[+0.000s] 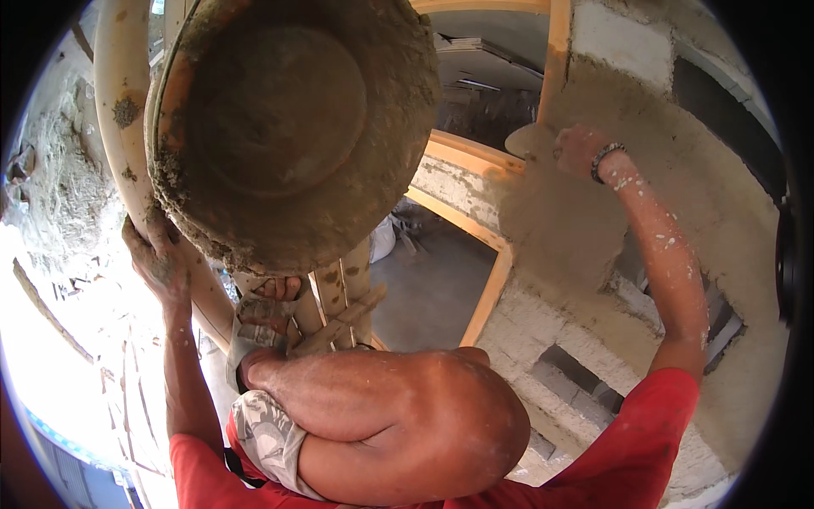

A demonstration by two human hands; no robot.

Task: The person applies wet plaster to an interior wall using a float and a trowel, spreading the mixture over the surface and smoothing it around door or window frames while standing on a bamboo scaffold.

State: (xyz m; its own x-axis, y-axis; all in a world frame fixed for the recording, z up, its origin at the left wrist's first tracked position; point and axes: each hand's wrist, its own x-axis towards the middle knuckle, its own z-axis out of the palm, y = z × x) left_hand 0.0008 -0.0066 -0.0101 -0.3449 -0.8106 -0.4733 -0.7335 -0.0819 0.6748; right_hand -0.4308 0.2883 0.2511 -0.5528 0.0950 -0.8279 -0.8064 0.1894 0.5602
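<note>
At upper right, my right hand (583, 153) is closed on a rounded trowel (530, 141) by the wooden frame (556, 59), where a leftward slip could smear mortar (564, 208) onto the wood, while at left my left hand (159, 263) touches the pole (120, 85), how tightly I cannot tell.

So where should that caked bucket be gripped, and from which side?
Likely take the bucket by its lower-left rim, from the person's side: the open mouth faces them, and that edge lies close to the left hand at the pale pole.
</note>
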